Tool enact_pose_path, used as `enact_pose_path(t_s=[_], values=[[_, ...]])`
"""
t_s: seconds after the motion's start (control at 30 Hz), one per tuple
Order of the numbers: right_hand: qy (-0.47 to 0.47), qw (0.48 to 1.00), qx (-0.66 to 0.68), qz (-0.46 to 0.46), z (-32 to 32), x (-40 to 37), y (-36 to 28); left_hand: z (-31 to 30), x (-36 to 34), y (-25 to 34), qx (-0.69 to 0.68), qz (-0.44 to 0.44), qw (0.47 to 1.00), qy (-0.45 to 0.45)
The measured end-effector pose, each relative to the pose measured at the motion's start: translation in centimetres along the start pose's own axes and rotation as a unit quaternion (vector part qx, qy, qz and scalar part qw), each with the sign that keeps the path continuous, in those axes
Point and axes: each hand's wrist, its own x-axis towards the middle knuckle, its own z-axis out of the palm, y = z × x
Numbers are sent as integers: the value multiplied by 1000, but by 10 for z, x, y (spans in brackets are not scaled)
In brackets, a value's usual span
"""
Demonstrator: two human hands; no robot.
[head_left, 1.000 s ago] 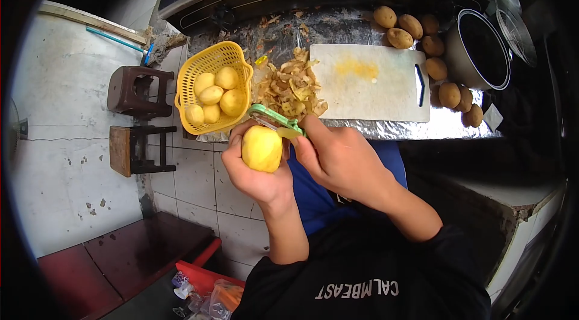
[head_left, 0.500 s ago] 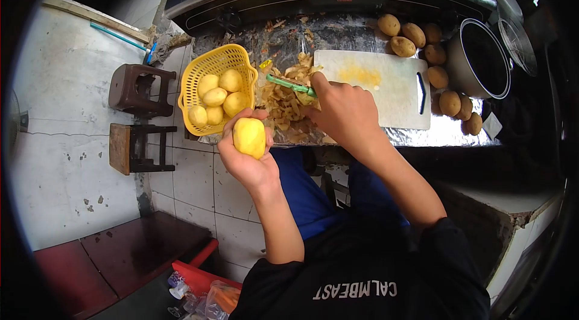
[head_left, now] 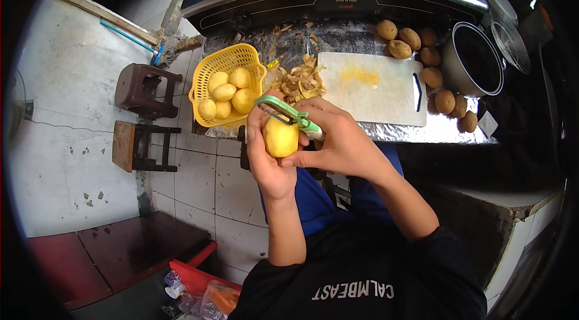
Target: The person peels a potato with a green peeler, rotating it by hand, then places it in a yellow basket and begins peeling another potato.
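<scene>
A peeled yellow potato [head_left: 281, 138] rests in my left hand [head_left: 271, 169], whose fingers curl round its left side. My right hand [head_left: 344, 142] is closed on a green peeler [head_left: 309, 126]; the peeler's blade lies over the potato's upper end, and the right thumb is at the potato's lower right. Beyond the hands lies a heap of peelings [head_left: 301, 82]. To its left, a yellow basket [head_left: 197, 91] holds several peeled potatoes [head_left: 223, 92]. A white cutting board [head_left: 368, 100] with a yellow stain is right of the peelings.
Several unpeeled potatoes [head_left: 445, 102] lie around a metal pot [head_left: 467, 64] on the right. A black stove [head_left: 271, 11] runs along the back. Two stools [head_left: 136, 91] stand at the left, and a dark red bench [head_left: 139, 247] is at the lower left.
My right hand has moved left and down from the peelings, bringing the peeler to the potato. My left hand has moved right with the potato. The view has shifted slightly.
</scene>
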Motion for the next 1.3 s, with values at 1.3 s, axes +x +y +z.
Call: enact_pose_path(t_s=[1.3], values=[[6, 995, -102, -12, -7, -62, -53, -5, -38, 18, -248, -207, 945, 60]])
